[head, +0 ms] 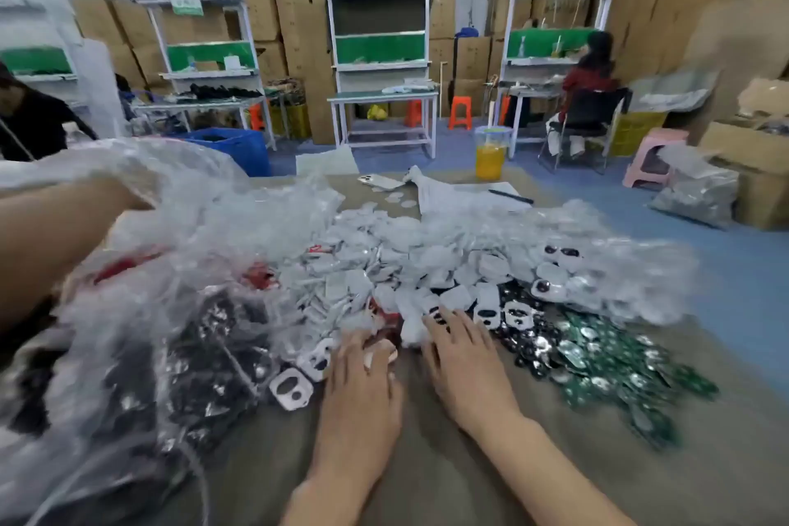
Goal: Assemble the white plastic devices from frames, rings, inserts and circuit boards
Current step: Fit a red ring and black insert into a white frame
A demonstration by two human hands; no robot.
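A brown table (427, 461) carries a heap of white plastic parts (384, 261). White frames (290, 389) with dark openings lie at the heap's near edge. To the right spread green circuit boards (619, 367), with shiny black rings or inserts (529, 337) beside them. My left hand (358, 389) reaches into the heap, its fingertips bent round a small white piece (381, 353). My right hand (465, 367) lies on the heap with fingers spread, touching white parts. The view is blurred.
A clear plastic bag of black parts (205, 354) fills the left, and another person's arm (51, 235) reaches over it. Paper and a pen (510, 196), a phone (380, 180) and a cup of yellow liquid (491, 152) are farther back. Workbenches, cardboard boxes and a seated person (589, 77) stand behind.
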